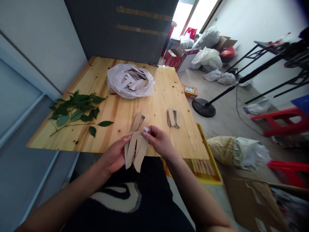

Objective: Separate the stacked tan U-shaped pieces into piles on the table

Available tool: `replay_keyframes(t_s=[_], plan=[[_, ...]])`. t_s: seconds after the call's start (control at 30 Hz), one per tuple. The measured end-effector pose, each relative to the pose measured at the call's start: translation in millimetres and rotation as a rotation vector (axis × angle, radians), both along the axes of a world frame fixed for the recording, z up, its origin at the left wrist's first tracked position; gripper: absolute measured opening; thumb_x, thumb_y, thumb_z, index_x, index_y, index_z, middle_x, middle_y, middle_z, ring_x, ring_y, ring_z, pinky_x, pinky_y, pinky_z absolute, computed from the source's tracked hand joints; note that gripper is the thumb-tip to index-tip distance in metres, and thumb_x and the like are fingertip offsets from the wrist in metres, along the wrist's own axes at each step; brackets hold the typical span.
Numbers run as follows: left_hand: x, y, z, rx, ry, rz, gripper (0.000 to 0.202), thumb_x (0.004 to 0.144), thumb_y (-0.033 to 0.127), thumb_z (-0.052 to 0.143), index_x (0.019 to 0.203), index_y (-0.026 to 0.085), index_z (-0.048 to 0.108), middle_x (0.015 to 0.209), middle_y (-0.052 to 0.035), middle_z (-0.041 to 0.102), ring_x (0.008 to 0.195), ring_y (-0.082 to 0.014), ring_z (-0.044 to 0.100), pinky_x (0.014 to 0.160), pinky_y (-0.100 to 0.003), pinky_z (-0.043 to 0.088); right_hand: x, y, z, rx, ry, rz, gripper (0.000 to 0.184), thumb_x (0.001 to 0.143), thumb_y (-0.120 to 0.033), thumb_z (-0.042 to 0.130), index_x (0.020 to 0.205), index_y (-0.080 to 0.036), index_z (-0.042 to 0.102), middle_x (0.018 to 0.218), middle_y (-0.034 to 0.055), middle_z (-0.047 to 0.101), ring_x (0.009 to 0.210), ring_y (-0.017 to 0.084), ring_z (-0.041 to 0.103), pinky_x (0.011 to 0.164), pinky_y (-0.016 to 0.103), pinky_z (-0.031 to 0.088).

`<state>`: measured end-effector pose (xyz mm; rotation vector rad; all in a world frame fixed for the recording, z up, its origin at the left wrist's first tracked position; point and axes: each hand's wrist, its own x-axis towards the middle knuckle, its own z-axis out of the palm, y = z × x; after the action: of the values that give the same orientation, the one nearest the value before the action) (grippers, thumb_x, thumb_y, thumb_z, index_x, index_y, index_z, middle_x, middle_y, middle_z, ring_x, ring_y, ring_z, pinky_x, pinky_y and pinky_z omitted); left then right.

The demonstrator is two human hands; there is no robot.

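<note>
Over the near edge of the pine table (154,106), the left hand (113,154) grips a bundle of tan cardboard cut-outs (136,153) from the side, its fingers closed around the long, narrow shapes, which hang just past the table's edge. The right hand (158,141) is closed too, with thumb and fingertips pinched together at the top of the bundle on a small white scrap (146,130), too small to identify. The two hands almost touch there. Just beyond them on the table lies a second set of cut-outs (139,121), partly behind the bundle, and farther right sits a small stack of cut-outs (173,117). At the table's far end is a white plastic bag (130,80) holding more cardboard pieces. A leafy green sprig (74,111) lies on the table's left side. A yellow plastic crate (205,170) sits beside the table's near right corner.
</note>
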<state>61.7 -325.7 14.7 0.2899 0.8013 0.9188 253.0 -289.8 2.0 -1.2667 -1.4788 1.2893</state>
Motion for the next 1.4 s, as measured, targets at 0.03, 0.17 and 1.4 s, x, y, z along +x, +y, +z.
replay_keyframes(t_s=[0.03, 0.17, 1.4], plan=[[0, 0, 0.0, -0.001, -0.003, 0.003, 0.023, 0.088, 0.025, 0.072, 0.108, 0.013, 0.076, 0.107, -0.0114, 0.078, 0.109, -0.0259, 0.071, 0.094, -0.033, 0.055, 0, 0, 0.4, 0.008, -0.013, -0.007, 0.033, 0.086, -0.054, 0.068, 0.081, -0.023, 0.06, 0.077, 0.0012, 0.057, 0.071, 0.017, 0.051, 0.063, 0.029, 0.043], [0, 1, -0.6, -0.001, -0.011, 0.014, 0.024, 0.088, 0.022, 0.07, 0.11, 0.013, 0.076, 0.11, -0.012, 0.078, 0.112, -0.0264, 0.07, 0.095, -0.033, 0.056, -2, 1, 1.5, 0.009, -0.064, -0.019, 0.036, 0.085, -0.058, 0.068, 0.079, -0.024, 0.058, 0.075, 0.0012, 0.056, 0.07, 0.017, 0.051, 0.06, 0.029, 0.042], [-7, 2, -5.3, -0.071, 0.007, 0.027, 0.024, 0.094, 0.009, 0.057, 0.111, 0.009, 0.074, 0.101, -0.0137, 0.079, 0.097, -0.0238, 0.074, 0.085, -0.031, 0.059, -10, 1, -1.3, 0.055, 0.01, -0.012, 0.03, 0.087, -0.042, 0.068, 0.073, -0.022, 0.05, 0.069, -0.0037, 0.046, 0.063, 0.012, 0.042, 0.059, 0.028, 0.033]])
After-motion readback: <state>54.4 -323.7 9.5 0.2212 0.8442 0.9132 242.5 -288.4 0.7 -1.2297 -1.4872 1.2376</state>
